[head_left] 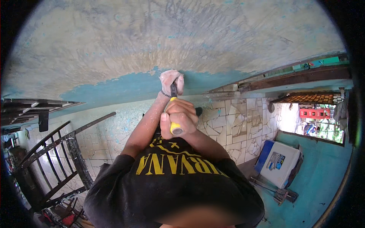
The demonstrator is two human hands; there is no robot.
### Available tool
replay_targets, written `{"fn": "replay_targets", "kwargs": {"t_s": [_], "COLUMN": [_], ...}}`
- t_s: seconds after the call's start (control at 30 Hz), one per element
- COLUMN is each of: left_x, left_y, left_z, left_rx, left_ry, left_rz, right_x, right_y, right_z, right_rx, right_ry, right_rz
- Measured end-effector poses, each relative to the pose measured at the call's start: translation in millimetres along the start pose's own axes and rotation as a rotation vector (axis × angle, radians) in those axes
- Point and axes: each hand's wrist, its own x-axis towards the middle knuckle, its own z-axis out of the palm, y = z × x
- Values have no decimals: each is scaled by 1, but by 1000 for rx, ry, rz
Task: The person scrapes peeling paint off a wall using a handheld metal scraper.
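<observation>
Yellow-handled tool [173,91] pointed toward 12 o'clock, right fingers [183,110] clasping its grip, left fingers [180,84] wrapped round it nearer the wall [182,45].

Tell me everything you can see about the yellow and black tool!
The tool is long and slim, with a yellow and black handle that looks like plastic or rubber, and a rounded butt with a greyish middle. Its butt end points back toward the chest, its other end toward the patchy wall. The right hand wraps the handle; the left hand grips farther up, hiding the tip.
</observation>
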Motion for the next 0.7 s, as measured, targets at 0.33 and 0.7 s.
{"fn": "replay_targets", "kwargs": {"t_s": [0.33, 0.7], "left_x": [57, 70], "left_y": [36, 52], "left_z": [-21, -20], "left_rx": [53, 88], "left_ry": [38, -37], "left_rz": [129, 75], "right_x": [21, 34], "right_y": [-39, -51], "right_z": [6, -29], "right_rx": [-6, 57], "right_ry": [216, 76], "right_rz": [-188, -76]}}
